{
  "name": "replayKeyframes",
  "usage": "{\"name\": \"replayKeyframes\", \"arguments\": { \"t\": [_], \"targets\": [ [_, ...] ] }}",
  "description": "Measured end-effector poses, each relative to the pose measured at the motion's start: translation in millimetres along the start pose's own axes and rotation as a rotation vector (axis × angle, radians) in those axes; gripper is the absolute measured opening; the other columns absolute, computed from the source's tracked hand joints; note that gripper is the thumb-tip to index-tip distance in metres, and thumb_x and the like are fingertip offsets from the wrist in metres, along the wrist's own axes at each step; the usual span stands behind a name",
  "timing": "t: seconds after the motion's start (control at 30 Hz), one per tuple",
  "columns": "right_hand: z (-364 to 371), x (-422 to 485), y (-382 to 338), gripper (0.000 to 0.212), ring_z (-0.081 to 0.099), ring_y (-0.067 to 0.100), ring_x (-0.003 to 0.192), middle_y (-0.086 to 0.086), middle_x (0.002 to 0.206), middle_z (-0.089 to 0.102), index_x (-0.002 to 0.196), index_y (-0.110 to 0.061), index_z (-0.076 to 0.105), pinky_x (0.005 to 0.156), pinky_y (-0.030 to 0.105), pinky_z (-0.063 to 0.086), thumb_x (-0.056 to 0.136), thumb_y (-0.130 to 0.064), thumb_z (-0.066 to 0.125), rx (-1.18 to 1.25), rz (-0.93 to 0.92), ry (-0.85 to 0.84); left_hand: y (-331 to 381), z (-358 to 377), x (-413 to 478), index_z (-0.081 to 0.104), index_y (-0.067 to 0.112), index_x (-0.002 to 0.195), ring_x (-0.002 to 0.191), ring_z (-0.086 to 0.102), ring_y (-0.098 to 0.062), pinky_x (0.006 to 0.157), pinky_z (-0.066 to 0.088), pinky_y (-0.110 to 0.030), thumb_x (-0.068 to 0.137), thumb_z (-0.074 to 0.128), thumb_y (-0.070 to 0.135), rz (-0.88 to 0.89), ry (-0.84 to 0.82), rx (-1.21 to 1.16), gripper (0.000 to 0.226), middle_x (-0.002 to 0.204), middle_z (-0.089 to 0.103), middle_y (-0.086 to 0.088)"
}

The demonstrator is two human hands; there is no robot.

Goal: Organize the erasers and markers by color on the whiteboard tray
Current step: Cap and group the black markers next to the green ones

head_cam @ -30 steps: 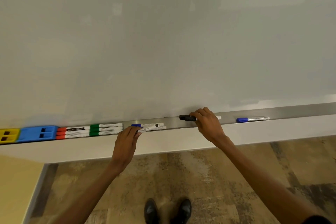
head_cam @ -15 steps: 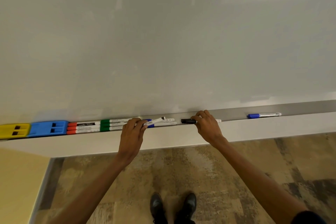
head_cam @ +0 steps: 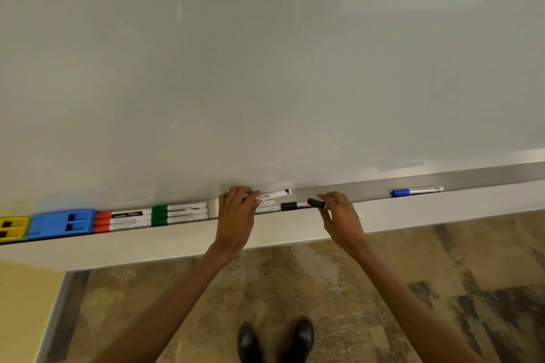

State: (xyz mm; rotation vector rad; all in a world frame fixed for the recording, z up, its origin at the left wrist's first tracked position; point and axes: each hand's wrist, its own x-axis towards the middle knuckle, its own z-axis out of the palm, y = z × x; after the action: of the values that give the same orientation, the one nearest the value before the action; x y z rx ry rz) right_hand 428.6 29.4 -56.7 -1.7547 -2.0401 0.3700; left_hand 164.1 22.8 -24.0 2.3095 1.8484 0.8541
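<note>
Along the metal whiteboard tray (head_cam: 483,178) lie, from the left, a yellow eraser (head_cam: 13,228), a blue eraser (head_cam: 60,224), three red-capped markers (head_cam: 122,220) and three green-capped markers (head_cam: 180,213). My left hand (head_cam: 237,212) grips a white marker (head_cam: 272,194) tilted up above the tray; its cap is hidden by my fingers. Under it lie two more white marker barrels (head_cam: 268,206). My right hand (head_cam: 339,214) pinches a black-capped marker (head_cam: 315,203), beside another black-capped marker (head_cam: 290,206) lying in the tray. A lone blue-capped marker (head_cam: 415,191) lies far right.
The whiteboard (head_cam: 265,68) fills the upper view. Below the tray runs a pale wall ledge (head_cam: 413,215), then a patterned brown floor (head_cam: 413,289) with my black shoes (head_cam: 275,339). A yellow wall panel (head_cam: 23,303) stands at lower left.
My left hand lifted one marker off the tray and tilted it upward. My right hand slid left along the tray with a black marker. The view shifted, so the erasers sit further right.
</note>
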Motion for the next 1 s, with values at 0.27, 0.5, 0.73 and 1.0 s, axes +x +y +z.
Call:
{"name": "replayKeyframes", "arguments": {
  "t": [0.27,0.5,0.73,1.0],
  "targets": [
    [-26.5,-82.1,44.3,0.030,0.053,0.014,0.093,0.001,0.108,0.054,0.119,-0.018,0.048,0.080,0.029,0.043,0.090,-0.013,0.055,0.159,0.233,0.042,62.4,57.3,33.2,0.068,0.019,0.101,0.099,0.047,-0.020,0.084,0.025,-0.039,0.079,0.070,0.005,0.037,-0.156,0.043,0.026,0.100,0.063,0.002],
    [-38.2,-115.5,74.0,0.020,0.051,0.014,0.075,0.001,0.087,0.054,0.096,-0.024,0.043,0.062,0.034,0.047,0.090,-0.007,0.052,0.097,0.315,0.073,83.6,91.9,35.9,0.067,0.022,0.095,0.097,0.047,-0.020,0.082,0.026,-0.039,0.079,0.068,0.008,0.027,-0.234,0.069,0.021,0.094,0.062,0.004],
    [-36.8,-112.7,79.3,0.016,0.050,0.012,0.073,-0.002,0.088,0.053,0.096,-0.023,0.044,0.060,0.031,0.047,0.092,-0.010,0.051,0.087,0.318,0.069,75.1,97.5,32.0,0.065,0.017,0.110,0.104,0.048,-0.021,0.085,0.026,-0.040,0.083,0.066,0.011,0.069,-0.278,0.094,0.028,0.105,0.063,0.002],
    [-27.1,-86.0,67.5,0.013,0.051,0.012,0.077,-0.001,0.095,0.055,0.101,-0.019,0.047,0.063,0.023,0.041,0.093,-0.010,0.051,0.113,0.284,0.033,44.3,70.3,20.5,0.061,0.016,0.112,0.104,0.052,-0.021,0.088,0.036,-0.037,0.093,0.054,0.011,0.079,-0.162,-0.024,0.021,0.109,0.061,-0.002]
  ]
}}
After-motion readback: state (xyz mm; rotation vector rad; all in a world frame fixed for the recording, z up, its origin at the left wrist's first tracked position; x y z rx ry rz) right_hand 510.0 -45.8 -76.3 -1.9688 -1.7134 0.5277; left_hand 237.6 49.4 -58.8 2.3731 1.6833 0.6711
